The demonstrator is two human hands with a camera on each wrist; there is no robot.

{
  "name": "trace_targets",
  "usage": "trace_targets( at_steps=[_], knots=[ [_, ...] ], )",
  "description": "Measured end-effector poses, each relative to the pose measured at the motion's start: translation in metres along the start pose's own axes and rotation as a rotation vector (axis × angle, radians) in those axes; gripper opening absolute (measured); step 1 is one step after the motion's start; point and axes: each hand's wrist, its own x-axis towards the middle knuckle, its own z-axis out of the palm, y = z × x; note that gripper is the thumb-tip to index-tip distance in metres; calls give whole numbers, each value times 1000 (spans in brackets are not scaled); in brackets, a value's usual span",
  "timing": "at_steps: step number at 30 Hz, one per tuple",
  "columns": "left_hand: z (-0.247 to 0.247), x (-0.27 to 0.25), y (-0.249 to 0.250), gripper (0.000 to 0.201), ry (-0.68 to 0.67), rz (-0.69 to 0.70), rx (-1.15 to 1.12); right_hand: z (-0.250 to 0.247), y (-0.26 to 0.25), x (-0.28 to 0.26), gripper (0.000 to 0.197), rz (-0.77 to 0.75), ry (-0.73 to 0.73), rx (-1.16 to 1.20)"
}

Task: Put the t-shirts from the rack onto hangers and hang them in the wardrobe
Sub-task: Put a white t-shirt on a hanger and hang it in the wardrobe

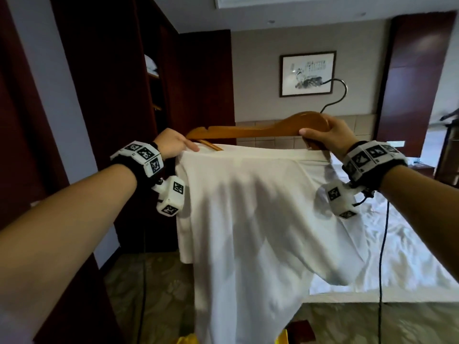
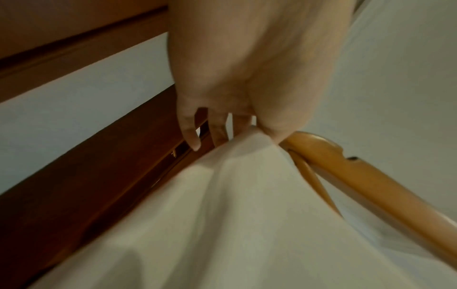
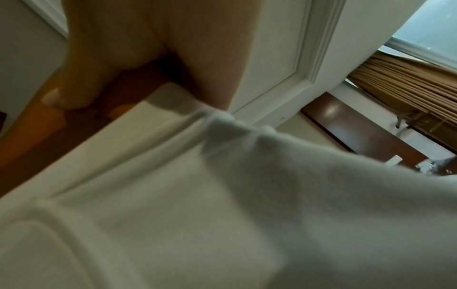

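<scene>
A white t-shirt (image 1: 248, 219) hangs in front of me under a wooden hanger (image 1: 248, 131) with a black metal hook (image 1: 340, 93). My right hand (image 1: 332, 136) grips the hanger at its middle, just below the hook, with the thumb on the front of the wood. My left hand (image 1: 190, 146) pinches the shirt's top edge at the hanger's left end. In the left wrist view, the left hand (image 2: 247, 78) pinches the cloth (image 2: 222, 215) beside the hanger's tip (image 2: 371, 185). The right wrist view shows the right hand (image 3: 173, 48) on the wood (image 3: 37, 127) above the collar (image 3: 197, 215).
The dark wooden wardrobe (image 1: 154, 83) stands at the left with shelves showing in its opening. A bed with white sheets (image 1: 409, 256) lies to the right. Something yellow (image 1: 186, 340) sits low by the shirt's hem. Black cables (image 1: 381, 256) hang from my wrists.
</scene>
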Motion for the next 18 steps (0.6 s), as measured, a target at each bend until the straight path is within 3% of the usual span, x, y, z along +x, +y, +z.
trace_targets(
  at_steps=[2, 5, 9, 18],
  knots=[
    [2, 1, -4, 6, 41, -31, 13, 2, -2, -2, 32, -17, 12, -59],
    [3, 5, -11, 21, 108, -40, 113, 8, -8, -4, 36, -45, -26, -98],
    [5, 8, -17, 21, 91, 0, 199, 17, -12, -7, 19, -84, -69, -302],
    [51, -13, 27, 22, 13, 140, 36, 48, -10, -5, 31, -42, -198, -463]
  ],
)
